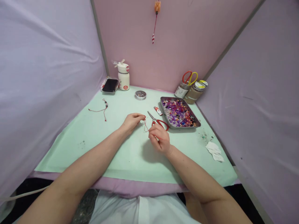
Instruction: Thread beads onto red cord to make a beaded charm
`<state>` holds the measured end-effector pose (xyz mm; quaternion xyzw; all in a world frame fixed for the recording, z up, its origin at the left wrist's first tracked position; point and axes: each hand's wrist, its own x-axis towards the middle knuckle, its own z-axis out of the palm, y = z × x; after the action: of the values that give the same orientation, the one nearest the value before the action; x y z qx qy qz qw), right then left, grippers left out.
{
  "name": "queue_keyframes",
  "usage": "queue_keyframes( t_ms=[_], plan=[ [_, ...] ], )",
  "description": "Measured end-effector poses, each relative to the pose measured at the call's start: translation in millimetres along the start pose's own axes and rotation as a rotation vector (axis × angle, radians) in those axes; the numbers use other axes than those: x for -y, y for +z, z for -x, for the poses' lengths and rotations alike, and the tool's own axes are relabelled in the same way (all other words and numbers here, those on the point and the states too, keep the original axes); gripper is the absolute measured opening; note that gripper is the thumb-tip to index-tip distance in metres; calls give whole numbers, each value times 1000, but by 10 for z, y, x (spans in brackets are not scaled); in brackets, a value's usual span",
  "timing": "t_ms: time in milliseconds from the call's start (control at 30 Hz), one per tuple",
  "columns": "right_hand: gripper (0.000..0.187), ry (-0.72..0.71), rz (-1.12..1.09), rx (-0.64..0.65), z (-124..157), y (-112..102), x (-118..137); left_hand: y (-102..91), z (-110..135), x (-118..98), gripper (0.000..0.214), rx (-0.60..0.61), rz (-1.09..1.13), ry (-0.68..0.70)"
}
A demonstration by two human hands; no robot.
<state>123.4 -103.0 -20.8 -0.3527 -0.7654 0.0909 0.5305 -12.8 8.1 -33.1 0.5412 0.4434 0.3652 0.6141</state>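
A thin red cord [145,125] runs between my two hands above the green table cover. My left hand [133,122] pinches it between thumb and fingertips. Closed in a loose fist, my right hand [159,138] grips the cord's other end, though the fingertips are partly hidden. Red-handled scissors [161,120] lie just beyond my right hand, their blades pointing away to the left. Beside them rests a small red and white packet or lighter [158,110]. At the left lies a dark red cord bracelet with dark beads [106,104].
A metal tray [182,127] of mixed beads stands at the right. Behind it are a can [182,90] holding scissors and a jar [195,92]. A round container [140,95], a white bottle [124,79] and a phone [110,85] stand farther back. Crumpled tissue [215,151] lies right.
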Motion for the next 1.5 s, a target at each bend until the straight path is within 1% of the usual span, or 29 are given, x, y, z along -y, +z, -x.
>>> queue_keyframes(
  t_ms=[100,200,267,333,467,600,733,900,967,1167,1267,1333,1500],
  plan=[
    [33,292,-69,89,-40,29,-51,24,39,-36,27,3,-71,64],
    [35,562,-145,152,-45,53,-137,52,83,-77,24,23,-127,137],
    [34,689,-191,176,-36,59,-183,68,108,-94,22,46,-152,176],
    [34,755,-233,192,-29,57,-209,82,129,-104,21,65,-185,210],
    [31,787,-301,239,-23,51,-219,107,167,-120,18,88,-242,272],
    [29,803,-395,274,-15,56,-229,123,194,-137,17,83,-275,301],
    [27,815,-477,252,-26,49,-248,122,203,-133,18,82,-291,328],
    [26,804,-511,222,-46,33,-273,117,194,-98,18,77,-282,397],
    [26,783,-488,211,-51,29,-278,119,192,-90,18,70,-284,419],
    [28,681,-261,140,-94,-17,-230,125,202,-94,18,50,-294,450],
    [29,673,-265,132,-113,-42,-202,126,210,-104,18,45,-296,450],
    [29,692,-276,147,-113,-49,-203,125,213,-109,18,37,-303,459],
    [27,719,-292,200,-95,-38,-250,126,211,-106,16,14,-375,535]
  ],
)
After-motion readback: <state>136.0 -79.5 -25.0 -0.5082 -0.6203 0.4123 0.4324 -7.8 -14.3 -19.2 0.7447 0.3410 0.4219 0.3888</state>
